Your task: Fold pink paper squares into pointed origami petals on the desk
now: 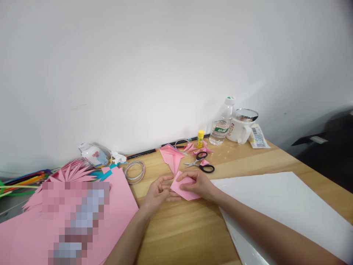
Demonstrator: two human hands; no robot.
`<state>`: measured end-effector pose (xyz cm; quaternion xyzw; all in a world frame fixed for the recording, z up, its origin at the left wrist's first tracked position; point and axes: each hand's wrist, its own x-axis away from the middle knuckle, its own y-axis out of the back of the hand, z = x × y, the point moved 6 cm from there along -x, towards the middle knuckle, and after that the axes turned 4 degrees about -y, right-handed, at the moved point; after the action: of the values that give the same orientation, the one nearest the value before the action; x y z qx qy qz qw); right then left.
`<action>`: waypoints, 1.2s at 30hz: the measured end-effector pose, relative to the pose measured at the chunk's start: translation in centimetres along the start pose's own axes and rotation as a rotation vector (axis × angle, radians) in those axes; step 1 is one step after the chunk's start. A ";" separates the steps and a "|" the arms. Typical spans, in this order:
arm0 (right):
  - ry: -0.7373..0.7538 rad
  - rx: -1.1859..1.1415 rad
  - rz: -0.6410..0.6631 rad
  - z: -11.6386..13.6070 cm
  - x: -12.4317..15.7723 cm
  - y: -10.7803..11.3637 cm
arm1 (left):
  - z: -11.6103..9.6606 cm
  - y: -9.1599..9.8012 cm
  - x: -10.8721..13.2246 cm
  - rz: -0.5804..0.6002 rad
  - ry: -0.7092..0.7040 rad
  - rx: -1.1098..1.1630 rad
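Note:
A small folded piece of pink paper (pixel 182 187) is between my two hands, just above the wooden table. My right hand (pixel 197 183) pinches it from the right, thumb and fingers on its upper face. From the left, my left hand (pixel 161 191) grips its left corner, some fingers stretched out beneath it. Just beyond lies a pink folded paper piece (pixel 172 158) with a narrow tip pointing towards my hands. Open-bladed scissors (pixel 200 162) with black handles rest behind my right hand, beside small pink folded pieces (pixel 197 149).
A yellow glue stick (pixel 200 139), a water bottle (pixel 220 125) and a white mug (pixel 239 129) stand along the wall. Pink sheets (pixel 121 198) cover the left side, near a coil (pixel 134 172). A white board (pixel 270 198) lies under my right forearm.

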<state>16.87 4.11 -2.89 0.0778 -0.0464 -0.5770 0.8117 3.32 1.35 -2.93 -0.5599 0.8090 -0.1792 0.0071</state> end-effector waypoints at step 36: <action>0.003 -0.309 0.129 0.2 0.0 -1.2 | -0.5 1.7 -0.1 -0.293 -0.039 -0.199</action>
<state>15.73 3.68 -2.90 -0.0502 0.0391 -0.5237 0.8495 1.69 2.14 -3.04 -0.6730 0.7322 -0.0865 -0.0586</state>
